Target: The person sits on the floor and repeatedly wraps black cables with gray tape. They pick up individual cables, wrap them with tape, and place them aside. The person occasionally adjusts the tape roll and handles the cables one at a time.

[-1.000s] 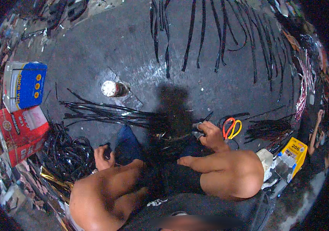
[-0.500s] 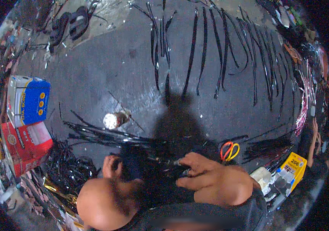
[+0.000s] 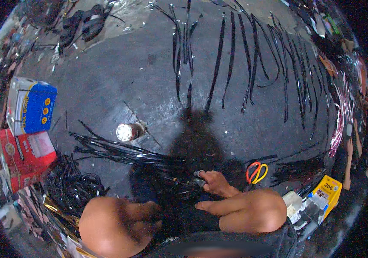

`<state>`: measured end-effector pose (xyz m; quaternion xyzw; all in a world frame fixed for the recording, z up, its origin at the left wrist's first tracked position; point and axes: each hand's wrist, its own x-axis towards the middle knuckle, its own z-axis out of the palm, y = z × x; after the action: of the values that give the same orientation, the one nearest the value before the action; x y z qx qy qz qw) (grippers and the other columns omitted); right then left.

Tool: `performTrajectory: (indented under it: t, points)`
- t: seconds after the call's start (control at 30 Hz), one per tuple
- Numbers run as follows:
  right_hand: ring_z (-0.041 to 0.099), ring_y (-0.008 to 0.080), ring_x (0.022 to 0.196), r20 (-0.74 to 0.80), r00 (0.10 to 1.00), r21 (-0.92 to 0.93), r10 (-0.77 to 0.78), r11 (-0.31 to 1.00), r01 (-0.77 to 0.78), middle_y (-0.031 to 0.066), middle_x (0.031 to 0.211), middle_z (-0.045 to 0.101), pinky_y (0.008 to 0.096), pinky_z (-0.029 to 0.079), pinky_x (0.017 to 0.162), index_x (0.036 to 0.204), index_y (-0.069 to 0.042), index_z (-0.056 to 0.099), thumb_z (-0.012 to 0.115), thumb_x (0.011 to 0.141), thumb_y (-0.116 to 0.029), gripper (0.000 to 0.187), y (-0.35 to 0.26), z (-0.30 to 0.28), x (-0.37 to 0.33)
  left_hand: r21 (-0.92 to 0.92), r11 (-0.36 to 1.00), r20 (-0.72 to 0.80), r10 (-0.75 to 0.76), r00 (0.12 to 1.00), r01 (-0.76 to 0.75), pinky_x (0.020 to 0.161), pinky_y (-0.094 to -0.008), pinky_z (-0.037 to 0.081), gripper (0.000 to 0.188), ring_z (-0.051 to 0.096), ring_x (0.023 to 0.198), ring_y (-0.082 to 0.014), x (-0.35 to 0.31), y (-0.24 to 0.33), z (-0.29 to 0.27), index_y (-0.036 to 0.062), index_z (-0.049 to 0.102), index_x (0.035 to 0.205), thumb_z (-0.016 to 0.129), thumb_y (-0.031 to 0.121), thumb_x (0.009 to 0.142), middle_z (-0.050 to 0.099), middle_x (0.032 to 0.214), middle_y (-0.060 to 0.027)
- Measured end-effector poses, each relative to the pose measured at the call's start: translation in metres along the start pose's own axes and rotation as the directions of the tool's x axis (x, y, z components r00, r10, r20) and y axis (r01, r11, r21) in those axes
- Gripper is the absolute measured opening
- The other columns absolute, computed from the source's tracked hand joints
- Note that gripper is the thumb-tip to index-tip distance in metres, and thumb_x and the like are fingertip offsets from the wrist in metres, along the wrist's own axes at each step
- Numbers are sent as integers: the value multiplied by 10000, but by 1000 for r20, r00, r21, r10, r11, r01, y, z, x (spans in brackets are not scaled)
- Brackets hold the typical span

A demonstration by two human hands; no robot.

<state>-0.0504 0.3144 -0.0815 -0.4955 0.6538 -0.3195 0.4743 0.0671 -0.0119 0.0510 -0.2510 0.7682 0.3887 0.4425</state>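
Note:
My right hand (image 3: 216,183) reaches in over the dark space between my bare knees. Grey coverings wrap its fingertips, and the fingers curl together. Whatever they pinch is too small and dark to make out. Just left of that hand lies a bundle of thin, shiny black strips (image 3: 119,150), its near end lost in shadow. My left hand is not visible; the dark area by my left knee (image 3: 102,225) may hide it. Beside my right hand rest scissors (image 3: 257,173) with one red and one yellow handle loop.
Long black strips (image 3: 220,60) lie spread across the grey floor. A short cylinder (image 3: 126,132) with a bright top stands by a thin rod. Blue (image 3: 40,107) and red (image 3: 29,159) boxes and tangled strips (image 3: 74,182) are left; a yellow box (image 3: 332,193) and pinkish strands (image 3: 341,114) right.
My left hand, seen beside my left knee before, has gone out of sight. The right hand's fingers have drawn closer together. The view has shifted slightly.

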Motion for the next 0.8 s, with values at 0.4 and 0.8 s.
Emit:
performTrajectory:
  t: [0.4, 0.8]
  points:
    - [524, 342, 1083, 122, 983, 3, -137, 990, 138, 161, 1141, 575, 437, 422, 928, 1156, -54, 574, 622, 768, -192, 414, 14, -19, 24, 177, 983, -595, 146, 790, -49, 677, -390, 534, 183, 652, 689, -279, 34, -59, 72, 193, 725, 835, 676, 359, 774, 668, 702, -20]
    - [504, 338, 1123, 69, 989, 11, -133, 991, 133, 160, 1181, 561, 441, 399, 968, 1202, -66, 559, 610, 807, -230, 431, 38, 4, 74, 143, 986, -632, 158, 759, -87, 687, -388, 534, 192, 653, 711, -280, 51, -71, 69, 185, 706, 887, 666, 345, 789, 664, 756, -38]
